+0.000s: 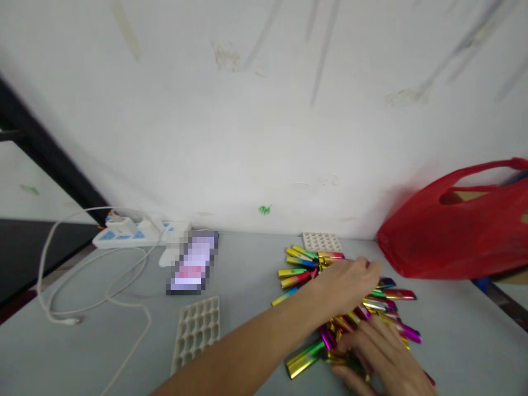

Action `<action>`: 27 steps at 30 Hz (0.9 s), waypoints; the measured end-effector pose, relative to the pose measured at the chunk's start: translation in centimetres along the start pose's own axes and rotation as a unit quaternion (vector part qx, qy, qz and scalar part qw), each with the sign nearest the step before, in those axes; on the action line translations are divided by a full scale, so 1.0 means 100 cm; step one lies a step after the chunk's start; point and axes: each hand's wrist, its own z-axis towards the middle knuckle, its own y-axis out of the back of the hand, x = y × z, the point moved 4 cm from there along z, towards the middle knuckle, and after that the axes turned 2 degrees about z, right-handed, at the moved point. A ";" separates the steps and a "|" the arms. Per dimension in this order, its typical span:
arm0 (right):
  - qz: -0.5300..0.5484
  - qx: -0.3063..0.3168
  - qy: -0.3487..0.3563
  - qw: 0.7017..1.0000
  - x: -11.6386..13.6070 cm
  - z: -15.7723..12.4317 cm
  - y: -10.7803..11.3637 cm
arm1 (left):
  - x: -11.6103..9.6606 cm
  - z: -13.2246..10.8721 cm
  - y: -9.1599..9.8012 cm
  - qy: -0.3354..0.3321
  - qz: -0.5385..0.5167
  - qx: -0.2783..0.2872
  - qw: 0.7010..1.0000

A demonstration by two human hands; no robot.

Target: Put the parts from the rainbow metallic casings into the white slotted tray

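A heap of shiny metallic tubes (305,269) in gold, green, pink and red lies on the grey table (247,275) right of the middle. My left hand (344,286) reaches from the lower left and lies back-up on the heap, fingers curled down around some tubes. Lower down, my right hand (381,352) rests on the near edge of the heap, its fingers stretched out to the left over the tubes. Much of the heap is hidden under both hands.
A white tray with rows of holes (196,330) lies near my left forearm; a second one (322,241) sits by the wall. A phone (193,267), a power strip (132,234) and a looping white cable (94,297) are at left. A red plastic bag (457,231) stands at right.
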 end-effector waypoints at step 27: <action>0.056 -0.070 -0.178 0.980 -0.068 0.012 0.006 | 0.024 -0.164 0.032 0.310 -0.106 -0.039 0.944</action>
